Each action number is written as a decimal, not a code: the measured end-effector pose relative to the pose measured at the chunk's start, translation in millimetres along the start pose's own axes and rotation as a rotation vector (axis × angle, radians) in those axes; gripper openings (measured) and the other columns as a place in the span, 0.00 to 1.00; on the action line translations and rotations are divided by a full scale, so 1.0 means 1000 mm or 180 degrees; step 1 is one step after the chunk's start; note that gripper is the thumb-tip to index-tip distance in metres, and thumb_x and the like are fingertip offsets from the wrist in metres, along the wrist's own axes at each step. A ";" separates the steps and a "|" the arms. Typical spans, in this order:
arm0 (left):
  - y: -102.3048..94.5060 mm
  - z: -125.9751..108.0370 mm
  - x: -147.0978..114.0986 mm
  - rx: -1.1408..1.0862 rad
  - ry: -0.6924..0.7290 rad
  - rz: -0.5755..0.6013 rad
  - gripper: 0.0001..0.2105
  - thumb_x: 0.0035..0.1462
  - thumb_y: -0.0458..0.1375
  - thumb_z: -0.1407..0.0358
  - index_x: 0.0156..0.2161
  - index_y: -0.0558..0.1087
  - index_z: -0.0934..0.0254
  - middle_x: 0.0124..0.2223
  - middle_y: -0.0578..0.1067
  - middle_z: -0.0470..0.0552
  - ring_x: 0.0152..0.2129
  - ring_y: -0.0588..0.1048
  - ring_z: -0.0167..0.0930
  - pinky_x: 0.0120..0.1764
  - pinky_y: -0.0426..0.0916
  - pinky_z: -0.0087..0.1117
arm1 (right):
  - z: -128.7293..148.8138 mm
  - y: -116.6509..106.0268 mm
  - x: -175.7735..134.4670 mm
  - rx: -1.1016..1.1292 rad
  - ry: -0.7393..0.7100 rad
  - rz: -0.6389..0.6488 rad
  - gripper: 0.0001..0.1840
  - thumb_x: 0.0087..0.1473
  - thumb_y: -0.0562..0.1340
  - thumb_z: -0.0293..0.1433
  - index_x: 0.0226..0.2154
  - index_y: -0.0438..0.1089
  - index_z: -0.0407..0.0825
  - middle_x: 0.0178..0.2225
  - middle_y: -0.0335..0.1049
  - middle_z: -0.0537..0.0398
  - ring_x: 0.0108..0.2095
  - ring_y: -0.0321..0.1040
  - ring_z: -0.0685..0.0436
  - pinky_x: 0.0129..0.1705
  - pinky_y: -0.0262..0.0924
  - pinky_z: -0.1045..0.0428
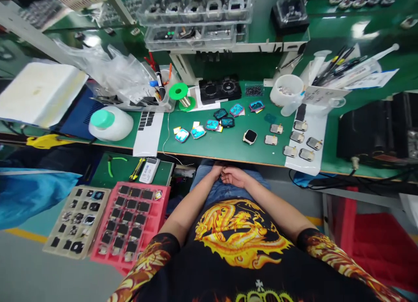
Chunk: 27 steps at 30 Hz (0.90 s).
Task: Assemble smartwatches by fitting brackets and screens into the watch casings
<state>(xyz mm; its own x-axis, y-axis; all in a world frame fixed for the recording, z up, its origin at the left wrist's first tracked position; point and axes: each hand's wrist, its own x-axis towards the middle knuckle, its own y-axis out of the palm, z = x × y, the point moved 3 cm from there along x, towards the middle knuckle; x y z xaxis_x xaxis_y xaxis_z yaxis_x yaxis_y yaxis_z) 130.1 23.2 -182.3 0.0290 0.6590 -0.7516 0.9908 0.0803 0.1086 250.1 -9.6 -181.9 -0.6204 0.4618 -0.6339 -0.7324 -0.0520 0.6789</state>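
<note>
My left hand (217, 169) and my right hand (234, 176) meet in my lap, over the jeans, just below the bench edge. The right fingers are curled in toward the left hand; whatever lies between them, if anything, is hidden. Most of the left fingers are out of sight. Beyond the hands, on the green bench (202, 150), lies a smartwatch body (250, 137) with a dark face. Several watch cases with blue film (198, 132) lie to its left. On its right, several metal-backed watch parts (307, 154) rest partly on a white paper sheet (311, 166).
A white bottle with green cap (111, 123), a solder wire spool (181, 96) and a white tub (287, 89) stand along the bench. At left are a red tray (160, 219) and a beige tray (48, 245) of parts. Clear organizer boxes (196, 43) sit on the shelf.
</note>
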 end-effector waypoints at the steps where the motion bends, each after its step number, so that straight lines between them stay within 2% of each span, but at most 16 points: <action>1: 0.002 0.000 -0.001 -0.0009 -0.0047 -0.0004 0.15 0.78 0.64 0.55 0.47 0.78 0.67 0.37 0.77 0.45 0.26 0.73 0.23 0.28 0.72 0.24 | 0.000 -0.001 -0.001 0.0008 0.0005 0.0026 0.15 0.74 0.70 0.40 0.39 0.76 0.45 0.35 0.77 0.58 0.34 0.76 0.50 0.39 0.76 0.52; 5: 0.003 -0.001 -0.008 -0.0003 -0.0185 -0.0086 0.15 0.77 0.65 0.54 0.48 0.78 0.67 0.37 0.77 0.45 0.26 0.73 0.23 0.29 0.73 0.25 | 0.004 -0.002 0.001 0.0036 0.0052 0.0144 0.17 0.74 0.70 0.41 0.38 0.75 0.45 0.34 0.76 0.59 0.32 0.75 0.50 0.38 0.75 0.52; 9: -0.010 0.004 -0.025 0.0038 -0.0117 -0.0181 0.17 0.77 0.64 0.51 0.45 0.77 0.66 0.34 0.75 0.44 0.24 0.71 0.23 0.28 0.71 0.26 | 0.004 0.001 0.010 0.0107 0.0130 0.0195 0.15 0.73 0.70 0.39 0.38 0.76 0.45 0.35 0.78 0.58 0.34 0.76 0.50 0.40 0.76 0.52; 14: -0.027 0.008 -0.060 0.0334 0.0400 -0.0311 0.21 0.77 0.61 0.47 0.43 0.77 0.65 0.37 0.78 0.47 0.29 0.75 0.27 0.35 0.73 0.31 | -0.002 0.010 0.019 0.0114 0.0350 0.0352 0.14 0.73 0.70 0.38 0.38 0.77 0.45 0.35 0.79 0.57 0.35 0.77 0.49 0.41 0.76 0.51; 17: -0.032 0.000 -0.079 0.0788 0.0716 -0.0349 0.24 0.75 0.58 0.43 0.40 0.78 0.64 0.36 0.81 0.51 0.30 0.76 0.31 0.37 0.71 0.33 | -0.003 0.013 0.021 0.0150 0.0371 0.0410 0.13 0.73 0.70 0.38 0.39 0.77 0.45 0.35 0.79 0.57 0.35 0.77 0.48 0.42 0.76 0.50; 20: -0.039 -0.021 -0.096 0.1495 0.0969 -0.0218 0.20 0.73 0.58 0.48 0.38 0.80 0.63 0.36 0.82 0.54 0.32 0.77 0.36 0.39 0.70 0.35 | 0.000 0.012 0.021 0.0235 0.0319 0.0389 0.15 0.73 0.70 0.40 0.39 0.76 0.46 0.34 0.77 0.58 0.34 0.76 0.49 0.41 0.75 0.51; 24: -0.048 -0.070 -0.130 0.2585 0.1365 0.0115 0.10 0.69 0.62 0.60 0.36 0.81 0.60 0.39 0.83 0.56 0.39 0.79 0.38 0.48 0.68 0.38 | 0.005 0.006 0.017 0.0338 0.0256 0.0325 0.15 0.74 0.70 0.40 0.40 0.76 0.46 0.35 0.77 0.59 0.33 0.75 0.49 0.40 0.74 0.51; 27: -0.046 -0.115 -0.168 0.3177 0.1518 0.0635 0.12 0.68 0.66 0.58 0.32 0.80 0.60 0.32 0.80 0.52 0.32 0.76 0.36 0.44 0.65 0.37 | 0.006 0.003 0.016 0.0369 0.0243 0.0275 0.14 0.74 0.69 0.39 0.39 0.75 0.46 0.34 0.77 0.59 0.34 0.76 0.49 0.40 0.75 0.51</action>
<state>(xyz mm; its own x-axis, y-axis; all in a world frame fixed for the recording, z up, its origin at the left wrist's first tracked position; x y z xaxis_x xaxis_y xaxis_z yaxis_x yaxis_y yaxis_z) 64.3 -4.9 13.4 0.3575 0.8290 -0.4300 0.6422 -0.5525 -0.5313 239.4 2.8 -187.6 -0.7025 0.3912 -0.5945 -0.6407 0.0159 0.7676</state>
